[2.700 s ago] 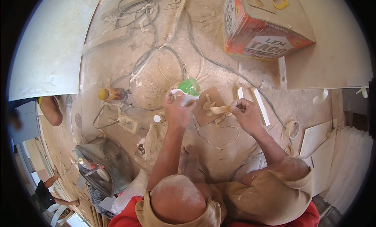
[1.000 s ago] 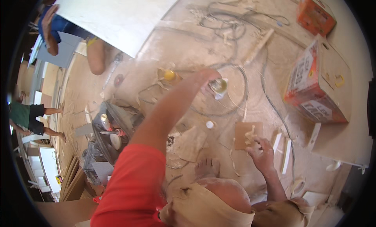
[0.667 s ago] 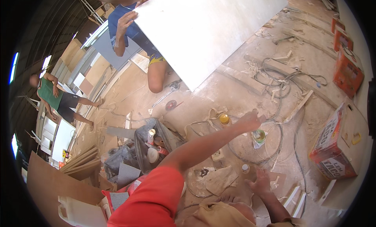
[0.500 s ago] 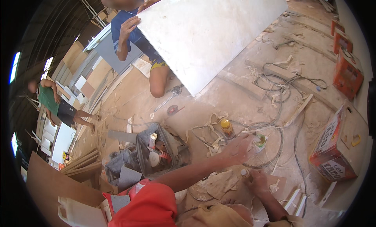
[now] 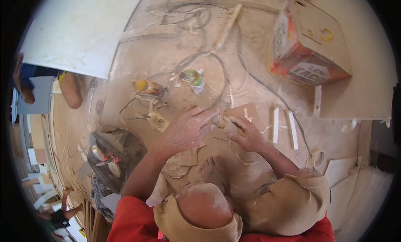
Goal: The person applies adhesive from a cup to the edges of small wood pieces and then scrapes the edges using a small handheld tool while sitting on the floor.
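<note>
Above my bare foot, my right hand [image 5: 247, 135] has its fingers closed around a small pale, dusty bottle [image 5: 226, 124], tilted to the left. My left hand [image 5: 188, 128] meets it from the other side, fingertips at the bottle's capped top. The dusty left fingers partly cover the cap. Just beyond my left hand, a green container [image 5: 193, 77] sits on a white scrap. To its left is a dark bottle with a yellow cap [image 5: 144, 86], blurred. A pale socket block [image 5: 158, 121] lies beside my left wrist.
A dark tool bag [image 5: 119, 152] holding bottles stands at left. An orange-and-white carton [image 5: 311, 46] is at far right. Cables [image 5: 227, 75] loop across the dusty floor, and white strips [image 5: 275, 125] lie right of my hands. A co-worker's knee [image 5: 71, 89] shows below a large white panel [image 5: 79, 29].
My view has swung down and to the right. My left hand has come back from beside the green container to the small bottle in my right hand.
</note>
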Tool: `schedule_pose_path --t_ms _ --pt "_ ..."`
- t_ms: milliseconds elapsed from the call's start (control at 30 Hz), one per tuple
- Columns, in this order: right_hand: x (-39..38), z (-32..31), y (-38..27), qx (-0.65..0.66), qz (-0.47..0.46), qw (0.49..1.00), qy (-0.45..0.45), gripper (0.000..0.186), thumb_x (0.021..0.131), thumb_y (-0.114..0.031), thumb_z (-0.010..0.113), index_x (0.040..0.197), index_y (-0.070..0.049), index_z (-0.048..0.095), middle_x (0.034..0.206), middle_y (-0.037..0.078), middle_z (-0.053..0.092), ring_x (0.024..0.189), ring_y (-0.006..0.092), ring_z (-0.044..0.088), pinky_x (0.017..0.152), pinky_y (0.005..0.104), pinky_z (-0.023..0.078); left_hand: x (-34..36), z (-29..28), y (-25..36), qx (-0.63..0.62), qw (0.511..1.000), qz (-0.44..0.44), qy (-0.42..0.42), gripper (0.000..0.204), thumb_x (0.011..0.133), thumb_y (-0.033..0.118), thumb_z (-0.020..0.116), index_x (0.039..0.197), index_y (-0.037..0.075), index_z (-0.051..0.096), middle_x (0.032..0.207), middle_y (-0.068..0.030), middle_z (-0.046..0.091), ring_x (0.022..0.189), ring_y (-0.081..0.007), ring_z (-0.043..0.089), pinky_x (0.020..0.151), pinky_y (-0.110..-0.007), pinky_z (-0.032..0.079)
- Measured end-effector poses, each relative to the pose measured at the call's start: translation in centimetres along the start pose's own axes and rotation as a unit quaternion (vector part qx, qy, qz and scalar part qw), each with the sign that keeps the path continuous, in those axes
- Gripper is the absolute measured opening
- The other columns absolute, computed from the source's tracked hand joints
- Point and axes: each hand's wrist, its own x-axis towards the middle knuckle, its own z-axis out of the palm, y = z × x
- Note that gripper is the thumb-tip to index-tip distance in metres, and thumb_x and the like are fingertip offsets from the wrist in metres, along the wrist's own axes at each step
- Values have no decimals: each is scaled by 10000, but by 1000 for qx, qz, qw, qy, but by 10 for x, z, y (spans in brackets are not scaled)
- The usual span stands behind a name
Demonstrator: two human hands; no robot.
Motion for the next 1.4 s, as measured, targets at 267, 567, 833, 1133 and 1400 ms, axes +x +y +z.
schedule_pose_path --t_ms 267,567,833,1133,1400 --pt "-57 -32 -12 -157 72 980 96 518 808 -194 745 1244 -16 528 1187 192 578 1105 370 548 944 430 439 48 30 16 21 992 22 -124 335 918 324 588 999 2 635 954 -146 613 924 -299 568 820 -421 436" --pt "-74 -72 8 -411 80 900 123 513 752 -79 717 1226 -28 529 1168 169 592 1098 357 531 942 444 405 15 77 -19 -230 949 -217 -4 401 876 370 650 972 -17 621 938 -144 621 928 -258 585 871 -377 450" --pt "-62 -66 8 -474 36 876 77 477 783 -117 683 1232 -50 539 1207 131 591 1148 325 510 972 451 381 -13 96 -27 -233 936 -262 20 357 836 309 683 1018 9 620 962 -103 634 924 -213 595 850 -346 450" --pt "-49 -70 -25 -547 -24 832 86 370 799 -92 630 1167 -63 596 1144 91 626 1106 279 554 941 431 397 -16 99 -34 -245 938 -244 36 349 827 292 680 1022 8 627 925 -73 639 898 -179 590 817 -317 455" --pt "-51 -70 -42 -528 -29 843 104 366 793 -49 601 1159 -60 598 1133 71 632 1091 254 569 929 426 401 -11 94 -32 -249 930 -268 24 401 845 335 682 1049 -7 629 974 -147 647 960 -244 603 896 -365 452"
